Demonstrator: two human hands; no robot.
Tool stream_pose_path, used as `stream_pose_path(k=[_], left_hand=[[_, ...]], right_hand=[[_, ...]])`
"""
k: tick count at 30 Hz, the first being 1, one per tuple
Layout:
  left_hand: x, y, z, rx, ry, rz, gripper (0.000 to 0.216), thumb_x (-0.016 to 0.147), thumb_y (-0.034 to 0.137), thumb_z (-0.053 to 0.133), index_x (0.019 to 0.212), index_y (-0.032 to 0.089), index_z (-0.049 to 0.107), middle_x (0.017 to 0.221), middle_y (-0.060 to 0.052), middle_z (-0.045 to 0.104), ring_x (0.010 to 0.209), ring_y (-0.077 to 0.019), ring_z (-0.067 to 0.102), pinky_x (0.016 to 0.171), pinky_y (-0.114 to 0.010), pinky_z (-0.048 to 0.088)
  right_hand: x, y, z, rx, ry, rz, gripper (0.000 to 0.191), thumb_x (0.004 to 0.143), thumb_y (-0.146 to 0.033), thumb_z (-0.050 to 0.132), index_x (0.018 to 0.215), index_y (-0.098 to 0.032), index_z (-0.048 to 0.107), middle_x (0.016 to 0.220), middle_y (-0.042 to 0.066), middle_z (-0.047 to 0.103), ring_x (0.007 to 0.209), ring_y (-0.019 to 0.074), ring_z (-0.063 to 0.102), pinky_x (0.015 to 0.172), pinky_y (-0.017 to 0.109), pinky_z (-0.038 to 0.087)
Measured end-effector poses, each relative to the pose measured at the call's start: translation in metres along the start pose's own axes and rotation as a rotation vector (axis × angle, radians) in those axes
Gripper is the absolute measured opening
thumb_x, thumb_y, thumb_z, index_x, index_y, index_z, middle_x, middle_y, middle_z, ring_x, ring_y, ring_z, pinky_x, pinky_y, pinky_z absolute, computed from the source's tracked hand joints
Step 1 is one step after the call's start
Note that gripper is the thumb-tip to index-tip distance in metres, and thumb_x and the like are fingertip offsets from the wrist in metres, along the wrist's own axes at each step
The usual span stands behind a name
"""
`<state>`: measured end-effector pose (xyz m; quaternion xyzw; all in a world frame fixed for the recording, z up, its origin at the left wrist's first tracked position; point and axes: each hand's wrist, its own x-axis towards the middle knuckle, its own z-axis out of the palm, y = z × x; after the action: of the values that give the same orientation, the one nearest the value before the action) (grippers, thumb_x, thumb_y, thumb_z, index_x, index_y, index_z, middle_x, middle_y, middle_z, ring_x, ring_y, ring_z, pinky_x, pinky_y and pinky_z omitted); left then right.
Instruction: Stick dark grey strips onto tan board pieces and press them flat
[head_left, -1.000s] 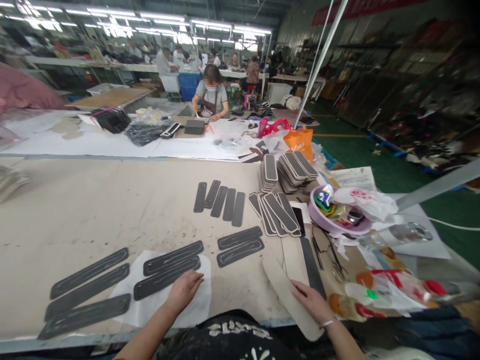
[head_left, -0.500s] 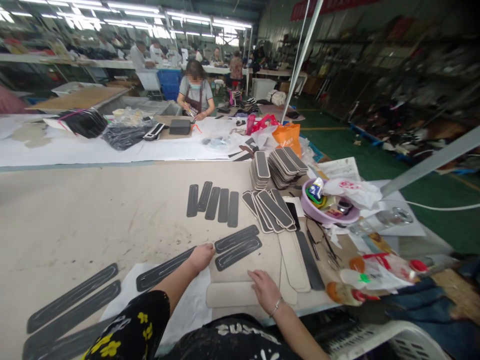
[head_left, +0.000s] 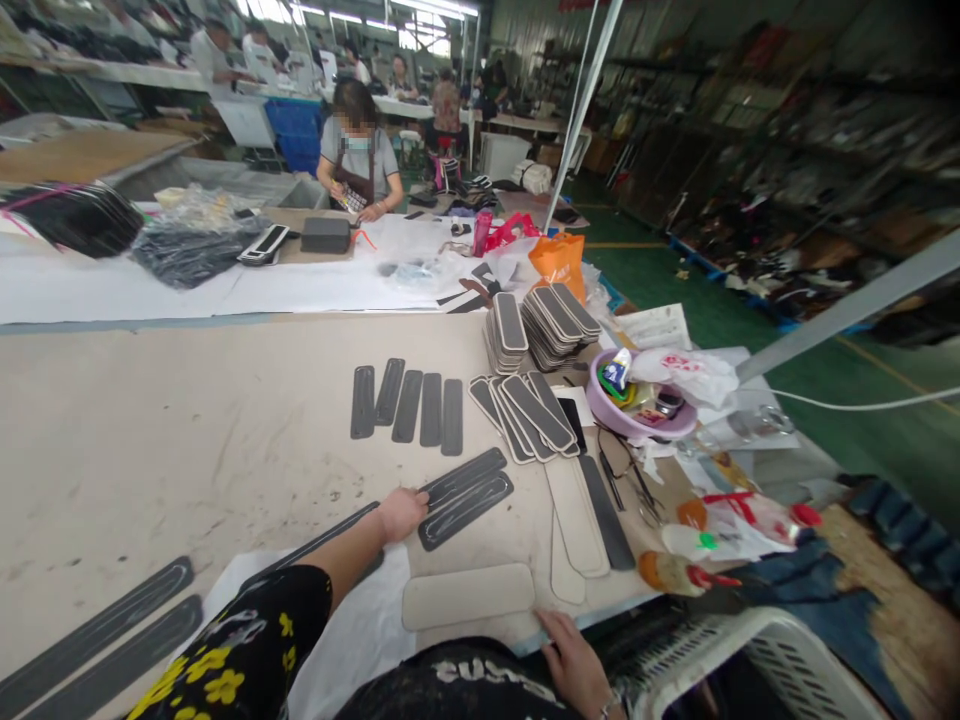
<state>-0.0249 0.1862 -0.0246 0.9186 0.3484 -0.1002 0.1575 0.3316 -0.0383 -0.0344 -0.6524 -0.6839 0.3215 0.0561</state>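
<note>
My left hand (head_left: pixel 401 512) reaches across the table and rests its closed fingers on the near end of two long black strips (head_left: pixel 465 495) lying side by side. My right hand (head_left: pixel 574 662) sits at the table's near edge with its fingers curled over it, just right of a beige rounded strip (head_left: pixel 466 596) lying flat. Under my left forearm lie a white sheet (head_left: pixel 360 630) and another long black strip (head_left: pixel 330 535). More beige strips (head_left: pixel 574 515) lie to the right.
A row of short black strips (head_left: pixel 409 405) lies farther out, with fanned and stacked padded pieces (head_left: pixel 544 330) behind. A purple bowl (head_left: pixel 637 405), scissors (head_left: pixel 634 485), glue bottles (head_left: pixel 679 572) and plastic bags crowd the right side. A white basket (head_left: pixel 757 660) stands below. A person works at the far table.
My left hand moved right onto the end of the paired black strips. My right hand let go of the beige strip, now lying flat, and drew back to the table edge. The view shifted.
</note>
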Motion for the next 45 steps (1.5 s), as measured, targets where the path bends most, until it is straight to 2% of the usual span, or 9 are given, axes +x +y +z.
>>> stream_pose_path(k=[4, 8, 18, 22, 26, 31, 36, 40, 45], left_hand=[[0.008, -0.002, -0.001, 0.048, -0.003, 0.013, 0.016, 0.079, 0.011, 0.045, 0.081, 0.012, 0.06, 0.087, -0.014, 0.057, 0.077, -0.0218, 0.057, 0.069, -0.035, 0.047], [0.007, -0.007, -0.008, 0.08, -0.009, 0.017, 0.015, 0.08, 0.011, 0.045, 0.084, 0.011, 0.06, 0.088, -0.013, 0.058, 0.075, -0.0207, 0.058, 0.068, -0.033, 0.047], [-0.005, -0.011, -0.019, 0.089, -0.022, 0.001, 0.019, 0.084, 0.018, 0.043, 0.085, 0.013, 0.061, 0.089, -0.011, 0.058, 0.074, -0.0187, 0.058, 0.069, -0.03, 0.047], [-0.001, -0.004, -0.026, 0.09, 0.026, -0.014, 0.019, 0.085, 0.018, 0.042, 0.082, 0.014, 0.06, 0.086, -0.01, 0.058, 0.075, -0.0184, 0.057, 0.069, -0.031, 0.047], [-0.006, 0.003, -0.053, 0.072, 0.156, -0.031, 0.023, 0.089, 0.02, 0.036, 0.087, 0.015, 0.059, 0.086, -0.009, 0.057, 0.079, -0.0186, 0.056, 0.071, -0.031, 0.047], [-0.029, 0.028, -0.108, -0.115, 0.434, 0.061, 0.021, 0.089, 0.021, 0.038, 0.092, 0.016, 0.058, 0.087, -0.007, 0.056, 0.079, -0.0153, 0.054, 0.073, -0.028, 0.046], [-0.067, 0.076, -0.153, -0.405, 0.525, 0.136, 0.013, 0.086, 0.017, 0.044, 0.092, 0.017, 0.055, 0.087, -0.006, 0.055, 0.079, -0.0133, 0.052, 0.071, -0.025, 0.044], [-0.091, 0.103, -0.16, -0.601, 0.489, 0.094, 0.012, 0.087, 0.017, 0.043, 0.084, 0.018, 0.054, 0.081, -0.005, 0.055, 0.077, -0.0134, 0.052, 0.068, -0.024, 0.043], [-0.109, 0.118, -0.142, -0.717, 0.44, -0.05, 0.016, 0.087, 0.022, 0.043, 0.077, 0.017, 0.054, 0.078, -0.004, 0.055, 0.073, -0.0131, 0.051, 0.067, -0.024, 0.04]], right_hand=[[0.009, -0.013, -0.008, 0.021, -0.011, -0.006, 0.046, 0.081, -0.022, 0.035, 0.124, -0.014, 0.051, 0.121, 0.012, 0.053, 0.111, 0.0207, 0.05, 0.098, 0.032, 0.041], [0.016, -0.021, -0.016, 0.044, -0.001, -0.026, 0.045, 0.083, -0.022, 0.035, 0.124, -0.014, 0.051, 0.118, 0.012, 0.054, 0.109, 0.0194, 0.051, 0.097, 0.03, 0.041], [0.014, -0.013, -0.013, 0.1, -0.007, -0.033, 0.044, 0.082, -0.022, 0.037, 0.122, -0.014, 0.053, 0.114, 0.012, 0.056, 0.106, 0.0196, 0.052, 0.094, 0.03, 0.044], [0.014, -0.011, -0.012, 0.149, 0.058, -0.073, 0.041, 0.083, -0.022, 0.039, 0.12, -0.014, 0.055, 0.112, 0.012, 0.057, 0.106, 0.02, 0.053, 0.094, 0.032, 0.044], [0.019, -0.02, -0.021, 0.238, 0.179, -0.108, 0.036, 0.084, -0.024, 0.041, 0.116, -0.017, 0.057, 0.107, 0.011, 0.06, 0.099, 0.0204, 0.056, 0.089, 0.033, 0.047], [0.045, -0.041, -0.041, 0.426, 0.3, -0.033, 0.032, 0.084, -0.031, 0.046, 0.11, -0.018, 0.059, 0.099, 0.009, 0.061, 0.079, 0.0187, 0.06, 0.077, 0.035, 0.051], [0.083, -0.063, -0.066, 0.819, 0.369, 0.093, 0.055, 0.077, -0.042, 0.056, 0.127, -0.02, 0.045, 0.111, 0.009, 0.057, 0.075, 0.0165, 0.061, 0.073, 0.035, 0.053], [0.09, -0.073, -0.087, 1.127, 0.364, 0.094, 0.067, 0.068, -0.05, 0.063, 0.125, -0.02, 0.046, 0.111, 0.008, 0.057, 0.081, 0.0178, 0.062, 0.074, 0.033, 0.054], [0.073, -0.069, -0.096, 1.147, 0.313, 0.096, 0.053, 0.068, -0.053, 0.065, 0.107, -0.016, 0.061, 0.089, 0.007, 0.066, 0.078, 0.0206, 0.063, 0.078, 0.037, 0.054]])
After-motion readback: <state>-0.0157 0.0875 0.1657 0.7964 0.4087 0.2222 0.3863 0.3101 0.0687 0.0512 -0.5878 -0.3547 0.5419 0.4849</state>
